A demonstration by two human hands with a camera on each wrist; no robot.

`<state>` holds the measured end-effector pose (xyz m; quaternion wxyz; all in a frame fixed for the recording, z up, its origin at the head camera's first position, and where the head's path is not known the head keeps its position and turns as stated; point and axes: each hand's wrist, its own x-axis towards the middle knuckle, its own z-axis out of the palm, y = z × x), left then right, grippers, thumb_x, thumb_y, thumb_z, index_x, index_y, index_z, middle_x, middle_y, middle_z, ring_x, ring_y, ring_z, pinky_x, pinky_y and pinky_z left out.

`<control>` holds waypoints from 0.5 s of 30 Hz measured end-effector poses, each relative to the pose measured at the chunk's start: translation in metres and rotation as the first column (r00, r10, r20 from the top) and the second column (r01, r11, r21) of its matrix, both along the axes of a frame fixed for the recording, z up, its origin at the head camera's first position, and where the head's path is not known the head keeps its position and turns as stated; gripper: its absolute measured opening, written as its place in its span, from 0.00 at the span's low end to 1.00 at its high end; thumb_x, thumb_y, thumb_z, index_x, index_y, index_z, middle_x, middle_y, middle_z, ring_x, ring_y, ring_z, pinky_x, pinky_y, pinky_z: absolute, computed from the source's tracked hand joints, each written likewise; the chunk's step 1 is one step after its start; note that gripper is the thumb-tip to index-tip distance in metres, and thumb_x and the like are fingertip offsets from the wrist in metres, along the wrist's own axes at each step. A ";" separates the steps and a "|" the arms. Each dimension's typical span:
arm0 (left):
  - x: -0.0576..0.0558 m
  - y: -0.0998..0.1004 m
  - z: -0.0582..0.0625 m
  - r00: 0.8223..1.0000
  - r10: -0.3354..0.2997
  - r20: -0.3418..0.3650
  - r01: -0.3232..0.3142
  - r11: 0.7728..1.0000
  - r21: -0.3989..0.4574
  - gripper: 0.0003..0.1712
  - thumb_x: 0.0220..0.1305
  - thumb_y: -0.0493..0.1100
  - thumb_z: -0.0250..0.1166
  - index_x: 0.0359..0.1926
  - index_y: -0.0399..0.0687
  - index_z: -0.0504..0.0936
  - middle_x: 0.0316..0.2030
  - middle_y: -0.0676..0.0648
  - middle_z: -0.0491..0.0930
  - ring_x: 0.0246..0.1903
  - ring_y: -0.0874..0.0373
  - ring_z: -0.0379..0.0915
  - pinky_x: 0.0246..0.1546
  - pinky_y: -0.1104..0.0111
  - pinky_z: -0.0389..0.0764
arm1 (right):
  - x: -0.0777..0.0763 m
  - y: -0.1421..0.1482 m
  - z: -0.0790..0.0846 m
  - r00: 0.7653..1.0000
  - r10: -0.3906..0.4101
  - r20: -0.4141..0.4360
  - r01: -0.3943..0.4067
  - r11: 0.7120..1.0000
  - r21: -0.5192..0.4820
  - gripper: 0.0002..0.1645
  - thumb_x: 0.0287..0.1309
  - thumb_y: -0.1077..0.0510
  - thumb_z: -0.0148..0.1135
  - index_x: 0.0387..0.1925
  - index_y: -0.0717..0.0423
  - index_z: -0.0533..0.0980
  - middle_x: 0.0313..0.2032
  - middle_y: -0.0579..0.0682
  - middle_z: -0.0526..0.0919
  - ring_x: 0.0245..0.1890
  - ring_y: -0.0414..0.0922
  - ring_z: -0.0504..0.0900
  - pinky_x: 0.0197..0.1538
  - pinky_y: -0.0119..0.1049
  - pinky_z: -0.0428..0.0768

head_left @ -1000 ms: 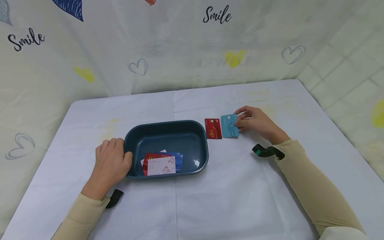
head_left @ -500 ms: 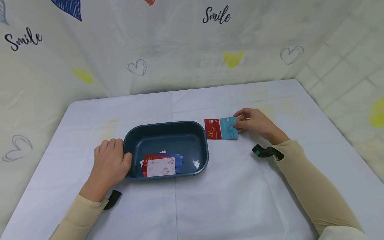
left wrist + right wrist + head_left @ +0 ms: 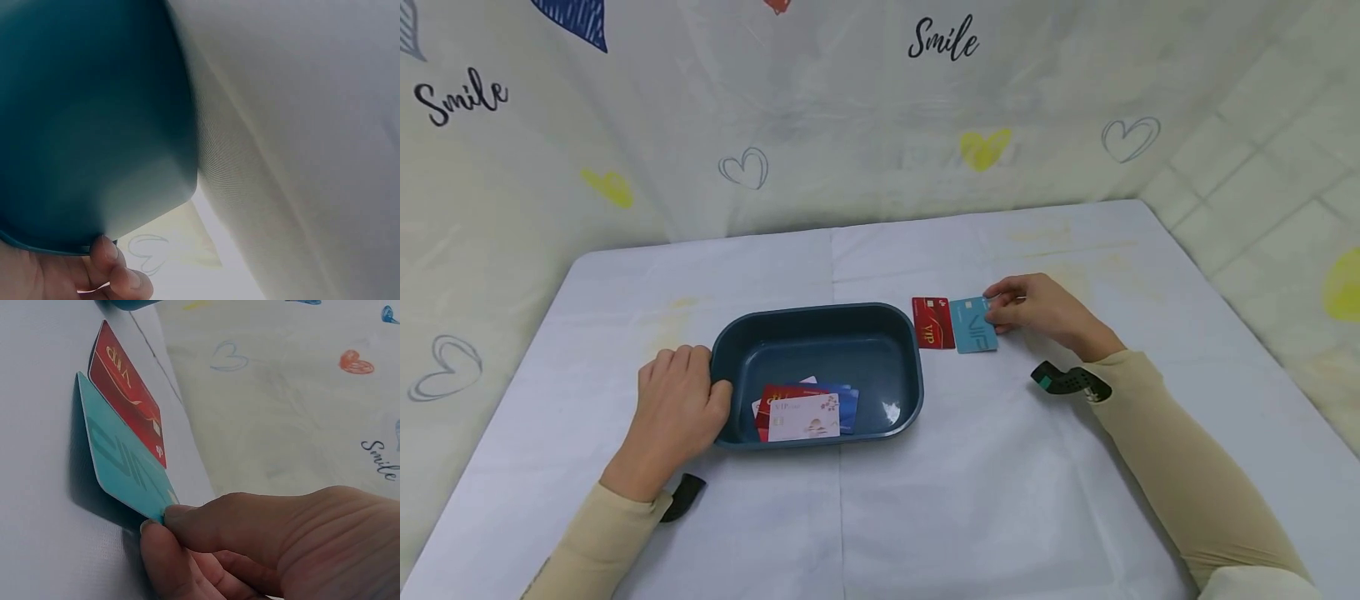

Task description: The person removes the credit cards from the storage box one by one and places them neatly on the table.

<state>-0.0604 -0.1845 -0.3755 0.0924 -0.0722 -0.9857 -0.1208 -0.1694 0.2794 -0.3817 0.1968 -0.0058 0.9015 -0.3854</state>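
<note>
My right hand (image 3: 1048, 312) pinches the near right edge of a light blue VIP card (image 3: 128, 456) between thumb and finger. In the right wrist view that card is tilted a little off the white cloth, with a shadow under it. Beside it lies a red VIP card (image 3: 933, 323), close to the right end of a dark teal plastic basin (image 3: 820, 312). On the basin's left rim, my left hand (image 3: 677, 408) grips with its fingers curled over the edge. Inside the basin several cards overlap, a white floral VIP card (image 3: 805, 417) uppermost.
A white cloth (image 3: 962, 500) covers the table under everything. Behind it stands a pale backdrop (image 3: 850, 108) printed with hearts and "Smile". Each wrist wears a black device, such as the black wrist mount (image 3: 1070, 380) on the right.
The light blue card has shifted slightly toward me in my right hand, its top edge now about level with the red card's. My left hand and the basin stay put.
</note>
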 end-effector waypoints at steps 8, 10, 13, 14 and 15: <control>0.000 0.000 -0.001 1.000 0.002 -0.004 -0.002 1.000 0.002 0.10 0.58 0.42 0.49 0.29 0.38 0.68 0.24 0.43 0.66 0.32 0.47 0.58 0.38 0.55 0.56 | 0.000 -0.001 0.002 1.000 0.009 -0.013 -0.008 0.999 0.051 0.25 0.58 0.51 0.63 0.56 0.54 0.75 0.42 0.53 0.79 0.38 0.45 0.82 0.53 0.39 0.72; 0.000 0.000 -0.001 1.000 0.004 0.002 -0.004 1.000 0.003 0.10 0.58 0.42 0.49 0.29 0.38 0.68 0.24 0.43 0.66 0.32 0.47 0.59 0.38 0.55 0.57 | 0.001 -0.002 0.003 1.000 0.005 -0.015 -0.004 0.998 0.063 0.25 0.58 0.50 0.63 0.56 0.54 0.75 0.42 0.53 0.79 0.40 0.46 0.80 0.53 0.41 0.70; -0.001 0.000 -0.001 1.000 0.007 0.007 -0.007 1.000 0.002 0.10 0.58 0.42 0.49 0.29 0.37 0.68 0.25 0.42 0.66 0.33 0.46 0.59 0.38 0.55 0.57 | 0.001 -0.003 0.003 1.000 -0.003 -0.016 0.004 0.998 0.066 0.25 0.58 0.50 0.63 0.56 0.54 0.75 0.42 0.54 0.78 0.41 0.47 0.80 0.53 0.42 0.69; -0.001 0.000 -0.001 1.000 0.006 0.006 -0.006 1.000 0.002 0.10 0.58 0.42 0.49 0.29 0.37 0.68 0.24 0.42 0.66 0.33 0.47 0.59 0.38 0.55 0.57 | 0.001 -0.003 0.003 1.000 -0.006 -0.014 0.007 0.998 0.065 0.25 0.58 0.50 0.63 0.56 0.54 0.75 0.43 0.54 0.78 0.41 0.47 0.80 0.53 0.42 0.69; -0.001 0.001 -0.001 1.000 0.003 0.005 -0.003 1.000 0.002 0.10 0.59 0.42 0.49 0.29 0.38 0.68 0.24 0.42 0.66 0.32 0.47 0.59 0.38 0.55 0.57 | 0.002 -0.003 0.003 1.000 -0.010 -0.014 0.010 0.998 0.061 0.25 0.58 0.50 0.63 0.56 0.54 0.75 0.43 0.54 0.78 0.41 0.47 0.80 0.53 0.42 0.69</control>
